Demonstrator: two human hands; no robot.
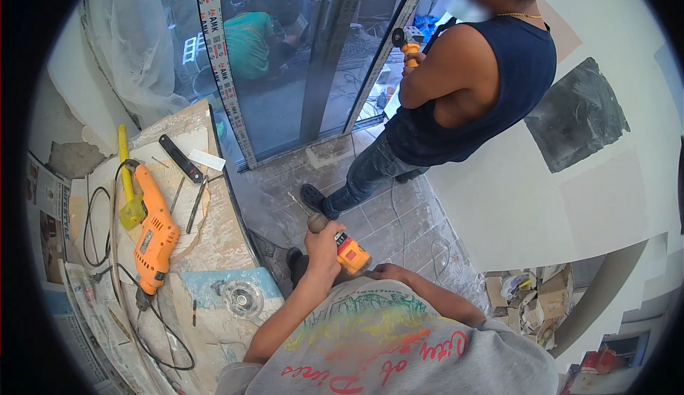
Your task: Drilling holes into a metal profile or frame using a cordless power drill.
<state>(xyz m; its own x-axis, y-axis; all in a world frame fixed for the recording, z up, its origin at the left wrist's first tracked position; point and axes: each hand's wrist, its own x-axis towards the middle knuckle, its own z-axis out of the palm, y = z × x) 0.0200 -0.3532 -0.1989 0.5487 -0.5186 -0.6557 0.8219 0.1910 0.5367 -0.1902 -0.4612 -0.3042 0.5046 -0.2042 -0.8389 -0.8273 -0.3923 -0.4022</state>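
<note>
My left hand (324, 249) is wrapped round a cordless drill (353, 255) with a yellow-orange battery end, held in front of my body. Its chuck points away from me, and a thin bit extends toward the doorway floor. Against the front of my grey printed shirt (370, 338) rests my right hand (390, 272), its fingers mostly hidden. On the table to my left lies an orange corded drill (154, 234) with a black chuck. Beside it are a loose drill bit (196, 206), a black folding tool (181, 158) and a yellow-handled tool (130, 213).
A co-worker in a dark sleeveless top (491, 103) stands ahead, holding a yellow angle grinder (406, 44). Behind the glass door (274, 110), another person in green (247, 44) crouches. A cable (396, 217) runs over the tiles; cardboard debris (552, 295) lies at right.
</note>
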